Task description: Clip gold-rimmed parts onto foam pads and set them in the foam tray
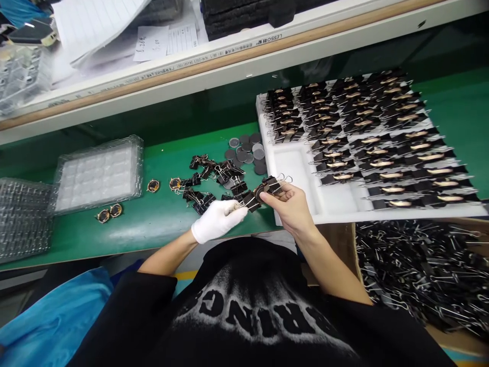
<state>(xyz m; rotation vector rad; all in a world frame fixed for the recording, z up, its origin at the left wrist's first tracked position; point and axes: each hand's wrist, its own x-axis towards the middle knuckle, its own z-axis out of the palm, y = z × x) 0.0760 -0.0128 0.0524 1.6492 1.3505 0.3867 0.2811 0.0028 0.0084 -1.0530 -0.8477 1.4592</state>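
Note:
My left hand (216, 221), in a white glove, is closed on the wire handles of a black binder clip (251, 201). That clip is at the left edge of a small dark round part (260, 191). My bare right hand (290, 205) pinches this part, thumb on top. A second black binder clip (271, 184) sits on the part's right side, its wire handles pointing right. Just beyond my hands lie a pile of loose binder clips (223, 172) and several grey and black discs (246, 149). Copper-edged round parts (153, 185) rest farther left.
At right stands a white foam tray (294, 158) with rows of clipped round parts. Below it is a carton of binder clips (424, 275). Clear plastic trays (99, 173) are stacked at left. A shelf edge (214, 56) runs across the back, above the green table (132, 232).

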